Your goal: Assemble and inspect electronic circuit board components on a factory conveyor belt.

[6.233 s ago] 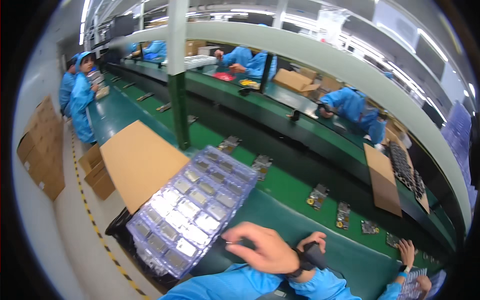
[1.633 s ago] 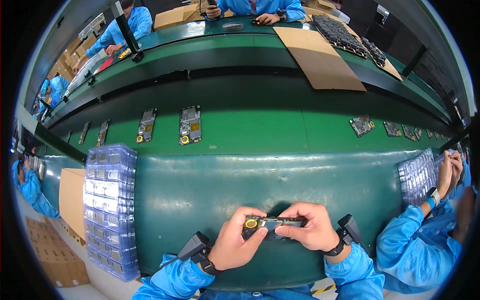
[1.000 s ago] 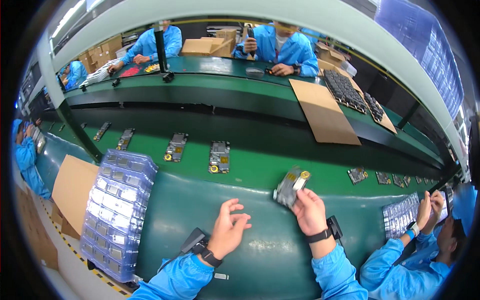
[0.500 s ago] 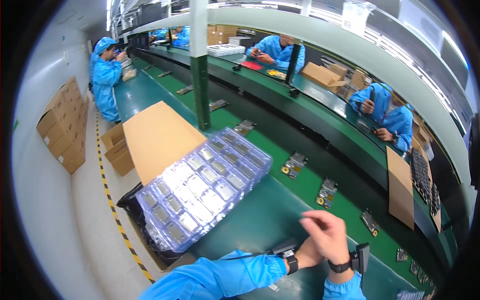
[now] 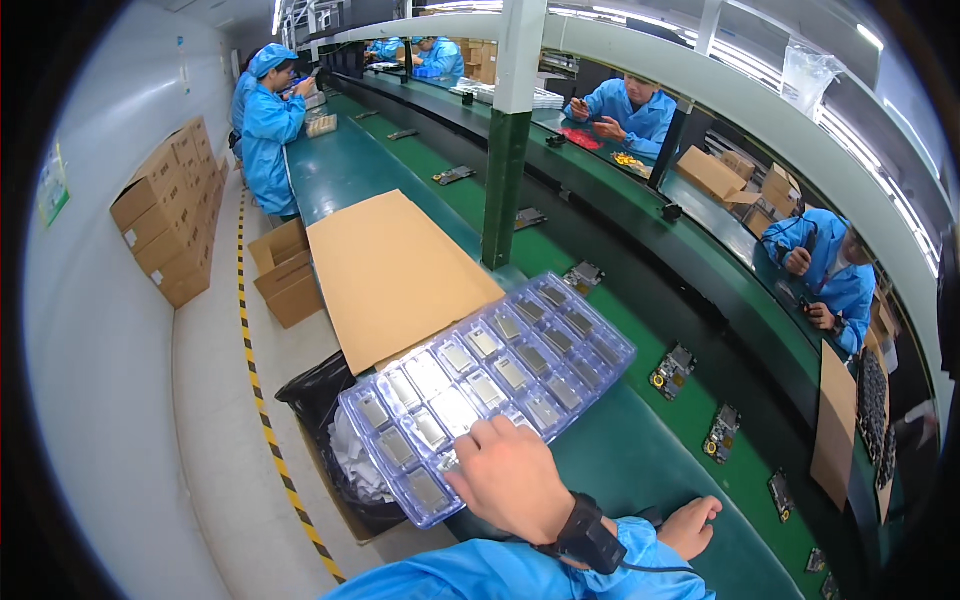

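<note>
A clear plastic blister tray point(image 5: 625, 362) holds rows of flat silver rectangular parts point(image 5: 510, 372), one in each of many pockets. My right hand point(image 5: 512, 478), a black device on its wrist, reaches across my left arm to the tray's near side. Its fingers bend down over a pocket, and the hand hides the fingertips. To the right, my left hand point(image 5: 688, 527) rests low above the dark green table point(image 5: 625, 450), beside the belt. Its fingers are curled together; whatever they may hold is hidden.
Circuit boards point(image 5: 722, 432) lie along the green belt point(image 5: 640, 395). Brown cardboard point(image 5: 385, 275) lies beyond the tray. A bin with a black bag point(image 5: 318, 390) stands at left. A post point(image 5: 508, 180) rises ahead. Co-workers in blue point(image 5: 270, 140) work around the line.
My right hand has moved left onto the tray, away from my left hand, which now sits further right. The whole view has shifted, with the tray appearing further right.
</note>
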A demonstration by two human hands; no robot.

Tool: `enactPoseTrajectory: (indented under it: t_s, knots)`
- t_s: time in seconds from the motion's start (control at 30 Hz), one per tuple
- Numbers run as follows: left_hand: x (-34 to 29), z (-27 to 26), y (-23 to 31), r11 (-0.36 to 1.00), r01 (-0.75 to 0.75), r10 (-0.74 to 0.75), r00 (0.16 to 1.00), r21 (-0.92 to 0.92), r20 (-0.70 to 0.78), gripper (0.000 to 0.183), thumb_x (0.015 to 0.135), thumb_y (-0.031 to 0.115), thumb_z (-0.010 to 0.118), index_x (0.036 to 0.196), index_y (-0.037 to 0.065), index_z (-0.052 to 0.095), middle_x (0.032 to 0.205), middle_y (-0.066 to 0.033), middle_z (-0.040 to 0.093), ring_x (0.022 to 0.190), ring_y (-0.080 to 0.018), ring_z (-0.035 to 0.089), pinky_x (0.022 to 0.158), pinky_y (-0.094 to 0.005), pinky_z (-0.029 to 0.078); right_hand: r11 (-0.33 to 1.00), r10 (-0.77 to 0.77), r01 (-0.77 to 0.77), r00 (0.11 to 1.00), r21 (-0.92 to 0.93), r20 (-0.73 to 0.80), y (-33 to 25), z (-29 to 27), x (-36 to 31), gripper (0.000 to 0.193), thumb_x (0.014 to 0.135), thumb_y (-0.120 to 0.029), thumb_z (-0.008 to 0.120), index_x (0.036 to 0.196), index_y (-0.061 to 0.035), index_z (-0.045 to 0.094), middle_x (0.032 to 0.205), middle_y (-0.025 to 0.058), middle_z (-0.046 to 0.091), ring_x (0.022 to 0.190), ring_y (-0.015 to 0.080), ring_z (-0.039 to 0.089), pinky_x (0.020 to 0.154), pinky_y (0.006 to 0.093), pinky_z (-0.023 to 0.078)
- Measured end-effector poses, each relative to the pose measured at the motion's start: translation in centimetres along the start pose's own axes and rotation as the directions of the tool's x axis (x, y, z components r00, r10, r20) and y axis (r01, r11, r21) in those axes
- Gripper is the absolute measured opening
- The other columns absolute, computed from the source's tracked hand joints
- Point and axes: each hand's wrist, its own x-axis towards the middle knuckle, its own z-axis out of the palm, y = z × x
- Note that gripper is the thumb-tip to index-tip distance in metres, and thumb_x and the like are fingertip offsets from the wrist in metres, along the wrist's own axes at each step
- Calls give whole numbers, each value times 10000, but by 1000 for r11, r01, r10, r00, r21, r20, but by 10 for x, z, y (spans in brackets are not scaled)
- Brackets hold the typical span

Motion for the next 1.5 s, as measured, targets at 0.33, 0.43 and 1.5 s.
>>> enactPoseTrajectory:
  t_s: [0.33,0.43,1.5]
  knots:
    - [0,-19,10,997,76,-75,994,-19,85,388,908,19,562,1292,-1,506,1211,-167,598,882,-213,692,694,-347,603,984,132,-117,985,-133,109,-28,17,4,69,777,-144,667,812,-103,711,873,36,651,906,206,632,753,365,502]
    - [6,-19,25,981,166,-150,977,-99,155,384,909,2,573,1287,-10,510,1214,-167,596,909,-226,689,723,-355,623,989,138,-137,990,-52,15,-13,18,-7,111,809,-140,658,896,-81,694,907,56,648,899,234,632,756,367,517]
    - [140,-119,0,758,12,356,830,652,-429,801,679,-79,811,1391,39,463,1260,-149,565,1126,-333,622,966,-401,516,591,800,-765,517,257,-303,46,-50,-467,161,890,-78,686,1035,-54,752,1117,107,697,957,317,697,840,406,583]
